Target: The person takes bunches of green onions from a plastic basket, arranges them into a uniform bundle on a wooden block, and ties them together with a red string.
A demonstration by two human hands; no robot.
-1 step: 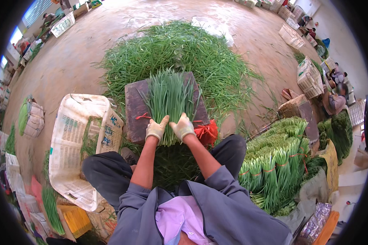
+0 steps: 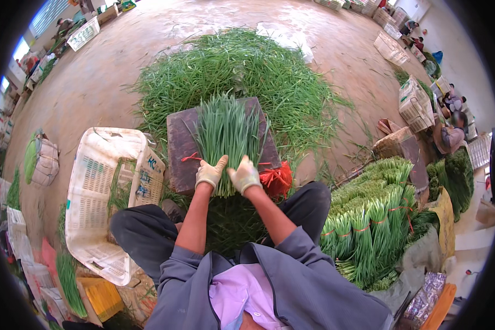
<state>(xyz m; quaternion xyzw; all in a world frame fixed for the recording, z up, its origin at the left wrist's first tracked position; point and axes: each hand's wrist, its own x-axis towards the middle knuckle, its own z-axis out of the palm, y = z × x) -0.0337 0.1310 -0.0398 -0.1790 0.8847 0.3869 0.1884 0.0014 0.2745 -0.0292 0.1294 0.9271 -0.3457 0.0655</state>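
A loose bunch of long green chives (image 2: 228, 129) lies on a dark wooden block (image 2: 182, 135) in front of me, its leaf tips pointing away and its pale stem ends toward me. My left hand (image 2: 209, 174), in a whitish glove, is closed against the left side of the stems. Opposite it, my gloved right hand (image 2: 245, 175) grips the right side. Both thumbs lie on top of the stems; the other fingers are partly hidden. Red ties (image 2: 276, 179) hang in a tuft at the block's right corner, and another red strand (image 2: 191, 157) rests left of the bunch.
Beyond the block spreads a big heap of loose chives (image 2: 242, 60). A white plastic crate (image 2: 88, 192) stands at my left. Tied chive bundles (image 2: 363, 236) are stacked at my right. Farther right, a person (image 2: 452, 137) sits beside more crates (image 2: 415, 104).
My right hand has shifted very slightly toward me along the stems. My left hand and the bunch stay practically where they were.
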